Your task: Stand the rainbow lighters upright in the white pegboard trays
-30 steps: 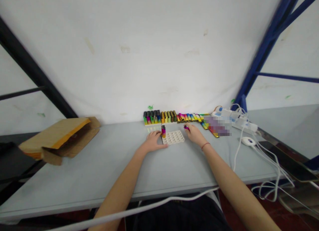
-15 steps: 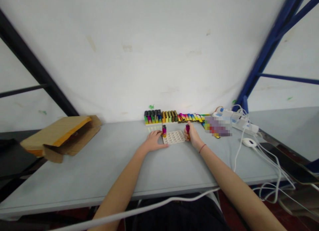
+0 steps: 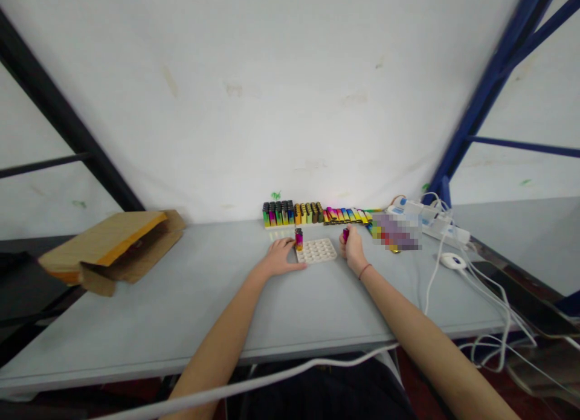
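A white tray (image 3: 316, 251) with rows of round holes lies flat on the table. One purple-and-yellow lighter (image 3: 299, 240) stands upright at its back left corner. My left hand (image 3: 277, 258) grips the tray's left side, thumb along the front edge and fingers by the back corner near that lighter. To the right of the tray, my right hand (image 3: 353, 251) is closed around a purple lighter (image 3: 345, 234), whose top end sticks out above the fingers; its lower part is hidden.
Upright lighters with black tops (image 3: 278, 213) and yellowish lighters (image 3: 309, 213) stand in blocks along the wall. Colourful lighters (image 3: 347, 215) lie in a row beside them. An open cardboard box (image 3: 109, 245) sits left. Power strips (image 3: 430, 217), white cables and a white mouse-like device (image 3: 453, 261) lie right.
My right hand has moved slightly right, away from the tray's edge, and the lighter in it has turned so less of it shows. My left hand and the tray stay put.
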`<act>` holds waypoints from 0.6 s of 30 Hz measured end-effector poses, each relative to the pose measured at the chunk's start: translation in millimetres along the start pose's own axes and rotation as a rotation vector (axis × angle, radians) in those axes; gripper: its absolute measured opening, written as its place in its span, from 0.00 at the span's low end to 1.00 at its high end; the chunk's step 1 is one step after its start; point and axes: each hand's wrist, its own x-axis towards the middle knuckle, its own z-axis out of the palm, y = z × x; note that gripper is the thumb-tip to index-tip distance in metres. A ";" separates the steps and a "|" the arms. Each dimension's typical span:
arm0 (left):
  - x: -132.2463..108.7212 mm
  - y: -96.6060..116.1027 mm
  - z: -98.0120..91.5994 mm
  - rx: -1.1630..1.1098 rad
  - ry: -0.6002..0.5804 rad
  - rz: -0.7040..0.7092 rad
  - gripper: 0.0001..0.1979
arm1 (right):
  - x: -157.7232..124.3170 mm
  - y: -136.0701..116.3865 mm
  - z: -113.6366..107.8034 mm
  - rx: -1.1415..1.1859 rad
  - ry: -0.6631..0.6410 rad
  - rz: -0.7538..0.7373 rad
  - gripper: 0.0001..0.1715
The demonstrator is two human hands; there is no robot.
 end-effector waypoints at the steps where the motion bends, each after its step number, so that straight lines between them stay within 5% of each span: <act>1: 0.1 -0.1 0.2 -0.001 0.001 0.002 0.41 | -1.1 -1.2 0.3 0.017 0.035 0.041 0.29; 18: -1.0 0.6 -1.8 -0.013 -0.008 0.001 0.41 | -0.4 0.6 -2.3 -0.027 -0.005 0.011 0.28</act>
